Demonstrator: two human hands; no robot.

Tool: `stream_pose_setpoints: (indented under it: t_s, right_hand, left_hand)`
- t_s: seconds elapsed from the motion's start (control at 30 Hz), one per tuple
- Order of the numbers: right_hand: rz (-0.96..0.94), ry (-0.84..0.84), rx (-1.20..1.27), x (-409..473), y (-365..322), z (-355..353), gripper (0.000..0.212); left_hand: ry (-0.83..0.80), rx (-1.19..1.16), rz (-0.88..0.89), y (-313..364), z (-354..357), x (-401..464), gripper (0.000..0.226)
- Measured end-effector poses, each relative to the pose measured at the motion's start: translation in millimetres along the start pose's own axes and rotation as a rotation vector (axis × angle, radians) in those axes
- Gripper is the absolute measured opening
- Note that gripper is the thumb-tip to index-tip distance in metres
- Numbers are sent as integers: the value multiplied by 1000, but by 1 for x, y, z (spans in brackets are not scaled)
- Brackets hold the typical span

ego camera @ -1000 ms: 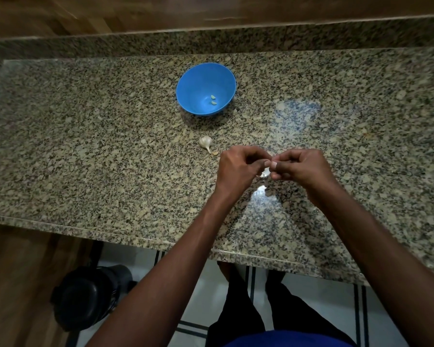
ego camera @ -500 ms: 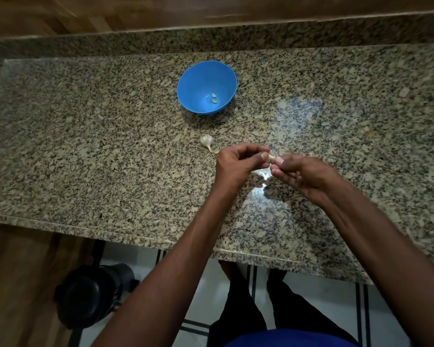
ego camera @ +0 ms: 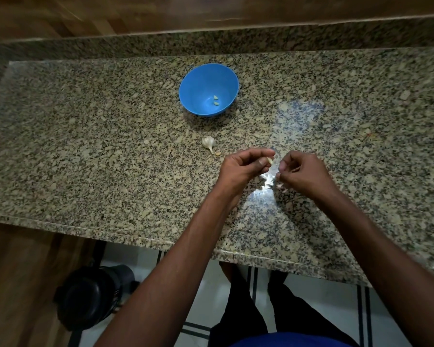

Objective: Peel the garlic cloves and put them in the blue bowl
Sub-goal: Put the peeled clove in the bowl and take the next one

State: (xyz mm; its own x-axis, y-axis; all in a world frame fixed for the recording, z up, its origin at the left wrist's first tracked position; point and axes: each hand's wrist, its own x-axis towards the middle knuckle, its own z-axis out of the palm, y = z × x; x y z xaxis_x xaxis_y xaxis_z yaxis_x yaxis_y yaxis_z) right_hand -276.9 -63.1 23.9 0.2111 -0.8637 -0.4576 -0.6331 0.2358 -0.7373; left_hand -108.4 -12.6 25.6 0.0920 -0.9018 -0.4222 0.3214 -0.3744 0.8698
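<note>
The left hand (ego camera: 241,169) is pinching a clove (ego camera: 269,160) between thumb and fingertips above the counter (ego camera: 85,159), near its front edge. The right hand (ego camera: 303,174) is hovering just beside it, apart from the clove, fingers curled with thumb pressed to forefinger; whether they are pinching a scrap of peel cannot be told. Pale peel (ego camera: 269,180) is lying on the glare below the hands. The bulb (ego camera: 208,142) is sitting between the hands and the bowl (ego camera: 198,81), which is holding two cloves (ego camera: 216,100). Bare granite is stretching wide to both sides; the back edge is meeting a raised ledge
</note>
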Motion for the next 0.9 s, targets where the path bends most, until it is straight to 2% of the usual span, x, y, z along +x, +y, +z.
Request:
stream_pose_setpoints:
  t_s: [0.1, 0.2, 0.37, 0.5, 0.67, 0.9]
  right_hand:
    - [-95, 52, 52, -6, -4, -3, 18]
    - [-160, 94, 116, -10, -8, -4, 7]
    - [-221, 135, 170, -11, -10, -6, 7]
    - [-200, 49, 370, -11, -12, -7, 14]
    - [-158, 44, 492, -12, -9, -4, 14]
    - [-127, 55, 581, -13, -6, -3, 11]
  left_hand:
    - [18, 28, 26, -3, -2, 1, 22]
    - [52, 66, 75, -6, -4, 1, 21]
    - [83, 158, 140, -4, 0, 1, 13]
    - [110, 184, 164, -5, 2, 0, 11]
    - [173, 220, 161, -9, 5, -3, 14]
    - [151, 372, 228, -6, 8, -11, 18]
